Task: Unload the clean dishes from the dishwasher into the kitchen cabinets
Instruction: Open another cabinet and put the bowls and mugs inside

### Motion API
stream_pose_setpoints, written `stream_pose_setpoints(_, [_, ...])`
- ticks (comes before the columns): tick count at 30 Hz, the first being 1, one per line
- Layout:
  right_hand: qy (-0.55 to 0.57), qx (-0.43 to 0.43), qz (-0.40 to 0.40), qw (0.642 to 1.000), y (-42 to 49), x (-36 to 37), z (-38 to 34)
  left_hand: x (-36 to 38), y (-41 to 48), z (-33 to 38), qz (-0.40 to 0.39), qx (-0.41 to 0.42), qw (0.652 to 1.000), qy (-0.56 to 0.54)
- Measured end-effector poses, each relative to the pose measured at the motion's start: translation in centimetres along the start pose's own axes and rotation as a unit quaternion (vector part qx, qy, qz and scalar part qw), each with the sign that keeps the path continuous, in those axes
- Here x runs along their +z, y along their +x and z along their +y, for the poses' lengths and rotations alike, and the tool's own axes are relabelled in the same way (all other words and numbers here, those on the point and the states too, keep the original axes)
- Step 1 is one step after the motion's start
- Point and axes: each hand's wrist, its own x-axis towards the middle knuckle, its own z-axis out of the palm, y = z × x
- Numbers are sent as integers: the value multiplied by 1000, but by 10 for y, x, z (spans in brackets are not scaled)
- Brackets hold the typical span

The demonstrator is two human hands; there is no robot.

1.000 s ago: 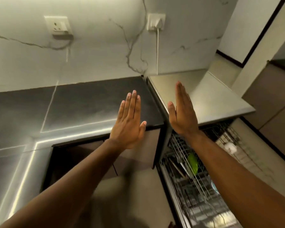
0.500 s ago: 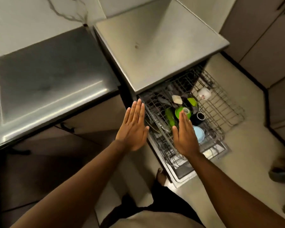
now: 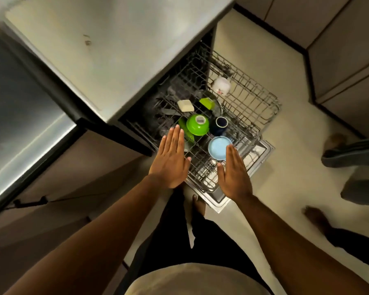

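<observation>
I find no words or numbers that I can read here. The green bowl (image 3: 195,127) in front of me has a small pale sticker (image 3: 199,119) on its upturned base, but the print is too blurred. The reddish marks on the white cup (image 3: 220,85) are too small to tell.

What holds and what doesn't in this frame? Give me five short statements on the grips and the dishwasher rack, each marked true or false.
1. The left grip and right grip are flat, fingers straight, holding nothing. True.
2. A green bowl and a dark blue cup sit side by side in the pulled-out rack. True.
3. The left grip holds the green bowl. False: it holds nothing; the bowl lies in the rack.
4. The light blue dish lies on the countertop. False: the light blue dish sits in the rack, by the right grip's fingertips.
5. The white cup lies at the rack's far side, apart from the other dishes. True.
</observation>
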Motion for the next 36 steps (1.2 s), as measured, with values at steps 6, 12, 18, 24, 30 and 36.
stream_pose_setpoints(6, [0, 58, 5, 998, 20, 7, 28, 27, 55, 5, -58, 31, 998, 2])
stream_pose_setpoints(12, [3, 107, 12, 994, 48, 19, 46, 56, 108, -1, -111, 39, 993, 20])
stream_pose_setpoints(18, [14, 143, -1, 990, 84, 39, 66, 85, 159, -10, -142, 27, 989, 21])
stream_pose_setpoints(24, [14, 158, -15, 987, 128, 69, 80, 113, 203, -26, -153, 10, 988, 17])
stream_pose_setpoints(30, [-8, 170, -51, 984, 162, 98, 89, 150, 237, -48, -171, -12, 985, 23])
stream_pose_setpoints(36, [-45, 204, -82, 975, 161, 126, 96, 165, 252, -52, -156, -40, 987, -13])
